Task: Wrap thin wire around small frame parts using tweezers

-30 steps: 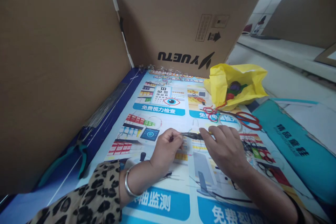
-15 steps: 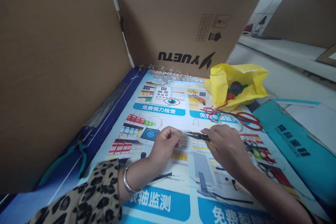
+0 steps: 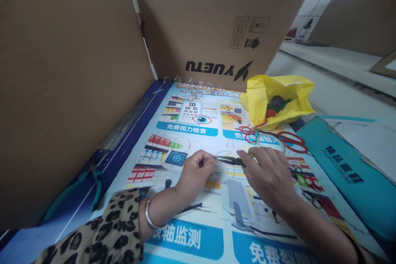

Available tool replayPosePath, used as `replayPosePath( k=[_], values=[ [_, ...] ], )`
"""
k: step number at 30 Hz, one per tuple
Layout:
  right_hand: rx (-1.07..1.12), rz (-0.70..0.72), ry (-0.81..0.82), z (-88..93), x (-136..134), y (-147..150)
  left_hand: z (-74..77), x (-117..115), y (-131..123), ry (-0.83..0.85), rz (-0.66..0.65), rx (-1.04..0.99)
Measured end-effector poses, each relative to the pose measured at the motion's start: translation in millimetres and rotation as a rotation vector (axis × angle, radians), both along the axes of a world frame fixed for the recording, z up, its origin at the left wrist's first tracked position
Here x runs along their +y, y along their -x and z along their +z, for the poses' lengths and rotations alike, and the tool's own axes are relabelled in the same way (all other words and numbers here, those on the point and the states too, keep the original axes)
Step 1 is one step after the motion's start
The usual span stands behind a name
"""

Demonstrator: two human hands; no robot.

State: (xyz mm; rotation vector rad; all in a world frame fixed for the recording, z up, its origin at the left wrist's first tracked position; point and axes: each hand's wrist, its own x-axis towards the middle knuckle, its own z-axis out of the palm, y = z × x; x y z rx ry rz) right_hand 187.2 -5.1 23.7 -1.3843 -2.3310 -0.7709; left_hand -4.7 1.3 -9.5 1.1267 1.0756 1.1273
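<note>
My left hand (image 3: 195,173), in a leopard-print sleeve with a silver bangle, is pinched shut on a thin wire (image 3: 216,157) just above the printed poster (image 3: 188,132) that covers the table. My right hand (image 3: 268,172) is closed around small dark pliers (image 3: 230,160). The pliers' tip points left and meets the fingertips of my left hand at the wire. Both hands hover over the middle of the poster.
Cardboard walls (image 3: 71,82) stand at the left and back. A yellow plastic bag (image 3: 276,99) with coloured bits lies at the back right, with red-handled scissors (image 3: 289,139) in front of it. Teal-handled pliers (image 3: 89,181) lie at the left. A teal banner (image 3: 346,173) lies at the right.
Both hands stay almost in place. The pliers' tip has shifted slightly against my left fingertips, and my right hand has turned a little.
</note>
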Motion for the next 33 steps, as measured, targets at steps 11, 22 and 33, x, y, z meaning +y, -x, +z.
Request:
replayPosePath(
  k=[11, 22, 33],
  values=[
    [0.021, -0.005, 0.06, 3.9, -1.5, 4.3, 5.9, -1.2, -0.5, -0.079, 0.052, 0.131],
    [0.057, 0.022, 0.018, -2.6, 0.9, 0.0, 4.0, -0.5, 0.9, -0.275, 0.057, 0.34],
    [0.015, 0.035, -0.062, -7.6, 1.6, -2.9, 3.7, -0.9, 0.3, -0.165, 0.032, 0.28]
  ],
)
